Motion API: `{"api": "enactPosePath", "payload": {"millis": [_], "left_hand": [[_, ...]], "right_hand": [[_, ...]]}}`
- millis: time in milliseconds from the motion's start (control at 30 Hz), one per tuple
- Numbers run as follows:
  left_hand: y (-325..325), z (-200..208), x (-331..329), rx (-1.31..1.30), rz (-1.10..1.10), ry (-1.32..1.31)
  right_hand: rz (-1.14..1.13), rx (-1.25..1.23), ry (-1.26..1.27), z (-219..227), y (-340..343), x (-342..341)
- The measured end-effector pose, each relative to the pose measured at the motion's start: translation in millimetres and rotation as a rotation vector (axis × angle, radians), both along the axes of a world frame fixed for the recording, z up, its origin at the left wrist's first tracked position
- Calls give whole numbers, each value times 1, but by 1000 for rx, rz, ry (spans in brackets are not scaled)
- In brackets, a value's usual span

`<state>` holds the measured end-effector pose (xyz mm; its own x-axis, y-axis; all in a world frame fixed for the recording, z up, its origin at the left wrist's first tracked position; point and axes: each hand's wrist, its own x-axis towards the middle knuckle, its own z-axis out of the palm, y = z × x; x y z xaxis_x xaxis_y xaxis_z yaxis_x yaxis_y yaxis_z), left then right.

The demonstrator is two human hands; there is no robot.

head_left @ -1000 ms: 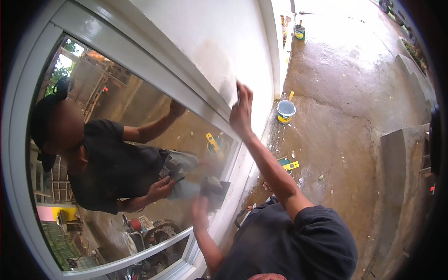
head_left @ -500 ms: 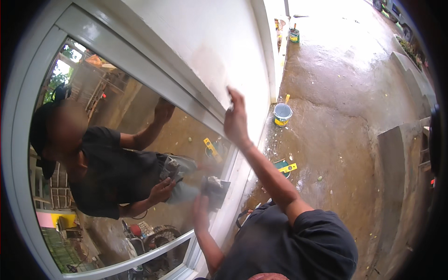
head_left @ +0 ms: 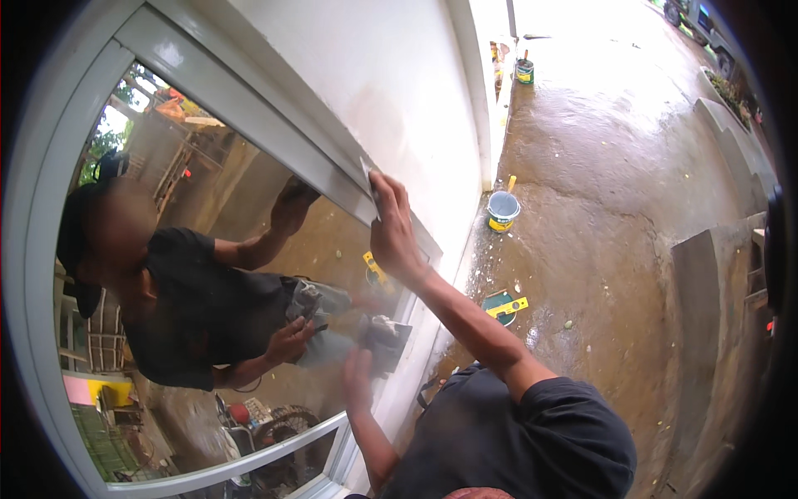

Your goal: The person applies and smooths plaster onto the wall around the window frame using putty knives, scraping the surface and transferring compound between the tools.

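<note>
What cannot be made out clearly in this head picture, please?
In the head view:
Thin tool in the right hand: mostly hidden by that hand.
Left hand: blurred, so its grip on the grey flat tool is unclear.
Far can: too small to tell its contents.
Vehicle: cut off by the picture's dark top-right edge.

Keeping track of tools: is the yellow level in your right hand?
No, the yellow level lies across a round green container on the floor, well apart from the right hand.
</note>
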<state>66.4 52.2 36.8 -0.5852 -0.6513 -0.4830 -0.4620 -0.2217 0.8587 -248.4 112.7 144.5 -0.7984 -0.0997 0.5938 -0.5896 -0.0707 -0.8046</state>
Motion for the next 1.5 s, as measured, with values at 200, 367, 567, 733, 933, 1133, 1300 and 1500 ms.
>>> {"api": "enactPosePath", "payload": {"millis": [200, 367, 567, 733, 933, 1133, 1300, 1500], "left_hand": [[7, 5, 1, -107, -5, 2], [-1, -25, 19, -204, 41, 123], [-4, -23, 12, -132, 97, 133], [-14, -15, 7, -79, 15, 84], [-9, -24, 18, -75, -5, 143], [-11, -34, 33, -105, 109, 160], [-11, -20, 10, -101, 86, 171], [-5, -19, -5, -103, 2, 247]], "right_hand": [[-133, -10, -65, 25, 25, -89], [-87, 1, -82, 37, 2, -135], [-124, -39, 62, 39, -20, -23], [-58, -54, 55, 46, 7, -18], [-172, 29, -63, 56, 14, -151], [-88, 20, -57, 68, -2, -125], [-50, 19, 62, 86, -2, -29], [139, -10, -134, 35, 70, 24]]}}
